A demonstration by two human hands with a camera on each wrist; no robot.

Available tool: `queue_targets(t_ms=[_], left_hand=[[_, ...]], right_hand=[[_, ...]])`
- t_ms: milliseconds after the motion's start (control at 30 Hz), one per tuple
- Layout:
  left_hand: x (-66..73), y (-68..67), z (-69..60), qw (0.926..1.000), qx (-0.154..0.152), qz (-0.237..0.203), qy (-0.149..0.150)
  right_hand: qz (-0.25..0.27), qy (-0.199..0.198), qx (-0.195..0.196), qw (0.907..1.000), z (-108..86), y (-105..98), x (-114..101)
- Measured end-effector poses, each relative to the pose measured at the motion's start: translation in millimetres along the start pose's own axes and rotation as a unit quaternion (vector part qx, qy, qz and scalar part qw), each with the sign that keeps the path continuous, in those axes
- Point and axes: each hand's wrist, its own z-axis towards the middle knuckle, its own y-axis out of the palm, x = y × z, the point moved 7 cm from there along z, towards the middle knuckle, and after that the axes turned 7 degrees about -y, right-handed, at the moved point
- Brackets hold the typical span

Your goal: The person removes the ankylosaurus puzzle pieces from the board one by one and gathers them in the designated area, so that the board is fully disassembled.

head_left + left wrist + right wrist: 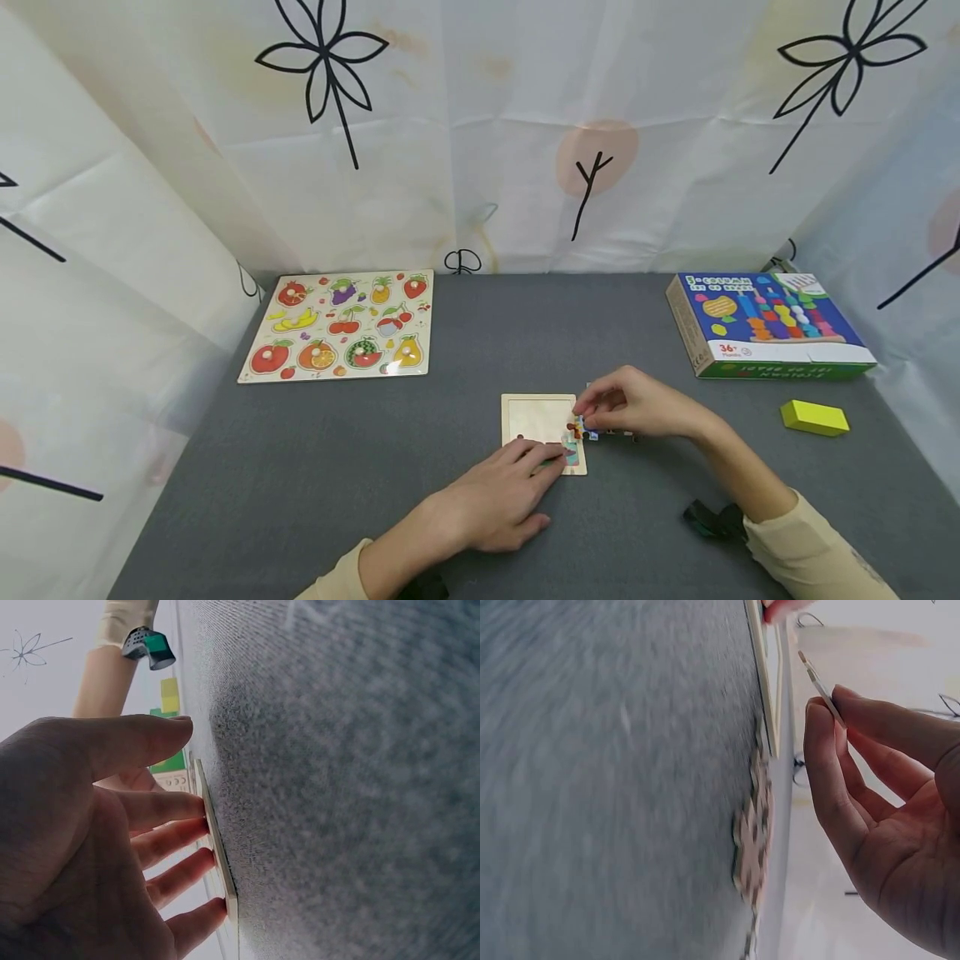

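Observation:
A shallow wooden puzzle tray (534,414) lies near the middle of the table. In its lower right corner sits a puzzle piece with teal and pink print (572,457), partly covered by fingers. My left hand (504,497) rests with extended fingers on the tray's near side; in the left wrist view its fingertips touch the tray's edge (219,859). Between thumb and fingers, my right hand (637,403) pinches a thin jigsaw piece (821,688), held above the tray's right edge. Loose jigsaw pieces (751,851) lie just right of the tray, mostly hidden under the right hand in the head view.
A fruit peg puzzle board (345,327) lies at the back left. At the back right is a boxed toy set (772,325), with a yellow block (815,417) in front of it. Patterned white curtains (510,167) enclose the grey table (300,467).

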Motion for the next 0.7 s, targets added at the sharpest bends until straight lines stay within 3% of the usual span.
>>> queue_targets(t_ms=[133, 500, 700], left_hand=[[-0.1, -0.3, -0.4, 1.0000, -0.003, -0.004, -0.001], [-1.7, 1.4, -0.5, 0.9996, -0.024, -0.014, -0.005], [-1.6, 2.5, -0.5, 0.9994, -0.029, -0.017, -0.005]], right_hand=[[0.012, 0.016, 0.008, 0.9998, -13.1, -9, 2], [0.005, -0.022, 0.032, 0.9992, -42.4, -28, 6], [-0.009, -0.004, 0.039, 0.9992, -57.2, -39, 15]])
